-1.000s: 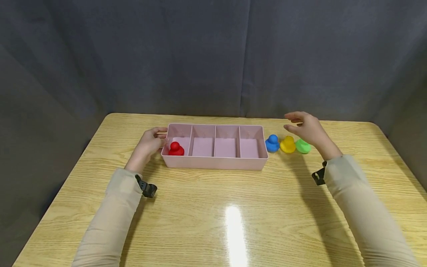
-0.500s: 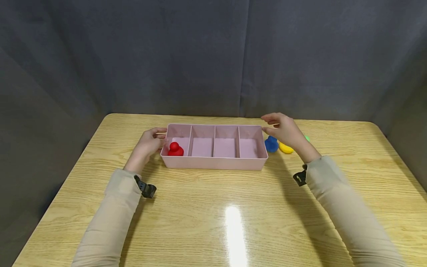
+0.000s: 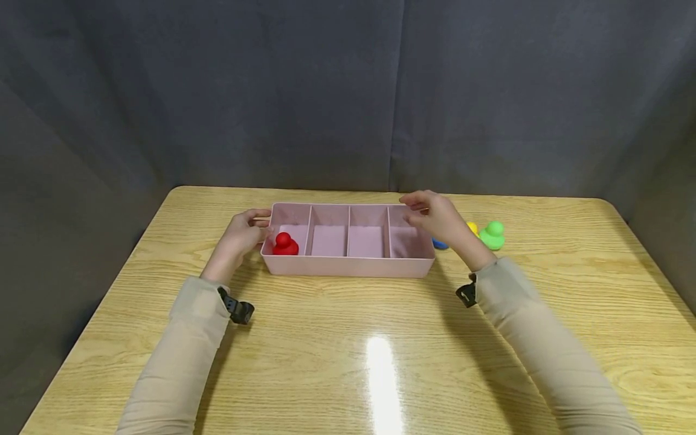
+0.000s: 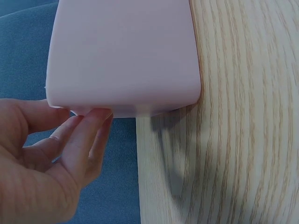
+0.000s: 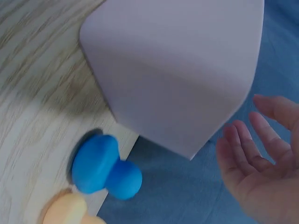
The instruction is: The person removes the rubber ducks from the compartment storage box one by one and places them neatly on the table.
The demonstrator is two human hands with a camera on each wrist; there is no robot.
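A pink tray with several compartments lies across the table. A red duck stands in its leftmost compartment. My left hand rests against the tray's left end, and in the left wrist view its straight fingers touch the tray wall. My right hand hovers over the tray's right end, fingers relaxed and holding nothing. In the right wrist view its open palm is close to the tray corner. A blue duck stands just outside that corner, mostly hidden behind my hand in the head view.
A yellow duck and a green duck stand on the wooden table right of the tray, beyond the blue duck. A dark cloth backdrop surrounds the table's far and side edges.
My right hand has moved left, from above the three ducks to over the tray's right end, still holding nothing. The left hand and the tray have stayed put.
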